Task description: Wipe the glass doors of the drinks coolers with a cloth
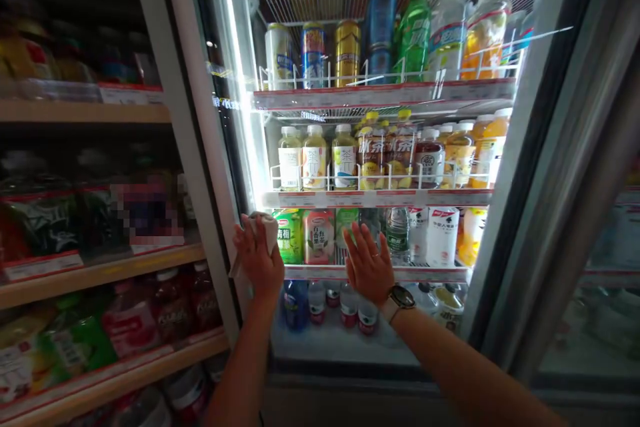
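Note:
Pressed to the lower left of the cooler's glass door (320, 350), my left hand (259, 259) holds a pale cloth (271, 232) under its fingers, close to the door frame. The cloth is partly hidden by the hand. My right hand (369, 265) lies against the glass further right, fingers stretched and apart, with nothing in it. A watch (401, 297) sits on that wrist. Behind the glass between the hands stand a green drink carton (289, 237) and a pinkish-red tea carton (319, 238).
Inside the lit cooler, white wire shelves hold cans (347, 53), tea bottles (315, 157) and a green soda bottle (416, 27). To the left, wooden-edged shelves (85, 113) carry more bottles. A metal door edge (565, 167) runs down the right side.

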Demonstrator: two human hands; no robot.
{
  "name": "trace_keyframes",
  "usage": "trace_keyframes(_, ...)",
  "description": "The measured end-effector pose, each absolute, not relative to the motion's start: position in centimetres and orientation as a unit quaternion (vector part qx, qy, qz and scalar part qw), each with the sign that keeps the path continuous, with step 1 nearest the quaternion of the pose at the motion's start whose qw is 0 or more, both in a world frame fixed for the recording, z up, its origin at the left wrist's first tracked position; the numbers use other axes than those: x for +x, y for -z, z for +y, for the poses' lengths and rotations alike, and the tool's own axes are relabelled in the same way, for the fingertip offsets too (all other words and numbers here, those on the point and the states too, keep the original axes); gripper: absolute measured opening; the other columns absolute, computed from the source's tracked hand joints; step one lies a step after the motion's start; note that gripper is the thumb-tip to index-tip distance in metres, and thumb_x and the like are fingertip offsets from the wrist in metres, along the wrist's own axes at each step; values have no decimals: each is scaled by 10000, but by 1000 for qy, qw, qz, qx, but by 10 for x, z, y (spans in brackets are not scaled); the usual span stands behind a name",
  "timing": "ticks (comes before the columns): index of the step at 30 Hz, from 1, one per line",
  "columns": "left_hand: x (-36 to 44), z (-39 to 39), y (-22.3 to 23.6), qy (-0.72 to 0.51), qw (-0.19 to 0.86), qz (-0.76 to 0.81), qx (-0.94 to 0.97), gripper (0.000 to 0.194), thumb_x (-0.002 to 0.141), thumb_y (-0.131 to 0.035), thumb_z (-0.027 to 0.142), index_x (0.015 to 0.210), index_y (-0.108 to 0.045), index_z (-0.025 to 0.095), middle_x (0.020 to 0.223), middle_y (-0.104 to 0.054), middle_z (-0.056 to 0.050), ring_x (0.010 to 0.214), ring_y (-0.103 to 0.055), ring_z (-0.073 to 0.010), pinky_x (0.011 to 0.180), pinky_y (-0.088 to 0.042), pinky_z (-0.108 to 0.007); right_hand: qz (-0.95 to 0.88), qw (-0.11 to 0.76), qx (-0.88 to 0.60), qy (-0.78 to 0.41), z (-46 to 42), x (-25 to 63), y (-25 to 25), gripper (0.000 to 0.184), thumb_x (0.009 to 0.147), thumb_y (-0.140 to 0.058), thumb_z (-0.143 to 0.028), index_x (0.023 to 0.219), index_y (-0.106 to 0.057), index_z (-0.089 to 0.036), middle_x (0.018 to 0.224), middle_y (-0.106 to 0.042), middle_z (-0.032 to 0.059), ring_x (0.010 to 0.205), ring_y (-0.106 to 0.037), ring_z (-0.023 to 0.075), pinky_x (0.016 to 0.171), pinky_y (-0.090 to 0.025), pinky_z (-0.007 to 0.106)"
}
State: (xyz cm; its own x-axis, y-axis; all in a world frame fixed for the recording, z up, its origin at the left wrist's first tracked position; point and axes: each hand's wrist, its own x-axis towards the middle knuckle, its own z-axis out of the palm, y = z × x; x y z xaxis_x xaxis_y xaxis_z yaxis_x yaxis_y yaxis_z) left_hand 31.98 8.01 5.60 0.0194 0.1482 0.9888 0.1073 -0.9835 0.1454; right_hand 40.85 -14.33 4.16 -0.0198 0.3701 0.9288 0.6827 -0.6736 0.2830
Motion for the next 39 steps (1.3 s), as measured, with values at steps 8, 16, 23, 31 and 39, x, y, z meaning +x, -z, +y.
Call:
trace_keyframes(8,323,41,-11,-549,-169,-173,800,650,878,-417,53,1475,-355,302,1480,-458,-18,1438,-305,-180,1203,-232,-365,-380,136,-686,606,-143,410,-39,651,938,-433,-252,1539,-204,-149,1510,-410,122,1449,-300,236,1217,-106,468)
trace_keyframes(16,306,94,-39,-665,-18,97,740,666,915,-455,157,1527,-215,265,1586,-247,-81,1490,-105,-261,1210,-156,-540,-380,123,-690,604,-145,409,-41,665,936,-424,-253,1544,-179,-145,1524,-386,124,1455,-285,248,1213,-117,487)
trace_keyframes(23,337,26,0,-642,-24,22,766,662,908,-459,173,1523,-233,262,1597,-203,-82,1489,-118,-294,1198,-206,-544,-381,121,-686,608,-146,408,-42,667,925,-422,-242,1542,-191,-139,1519,-401,131,1462,-267,249,1211,-119,487)
trace_keyframes(31,323,44,-16,-583,-102,-67,803,580,919,-487,208,1478,-363,303,1513,-411,-60,1456,-269,-243,1210,-185,-477,-383,117,-693,599,-147,408,-41,681,918,-429,-240,1545,-183,-138,1520,-400,139,1462,-267,257,1205,-139,494)
trace_keyframes(39,310,88,-17,-721,59,92,684,617,959,-423,266,1534,-206,220,1615,-169,-108,1497,-70,-285,1199,-153,-562,-378,111,-695,602,-147,407,-42,689,924,-418,-237,1550,-145,-150,1533,-381,121,1463,-262,256,1210,-125,503)
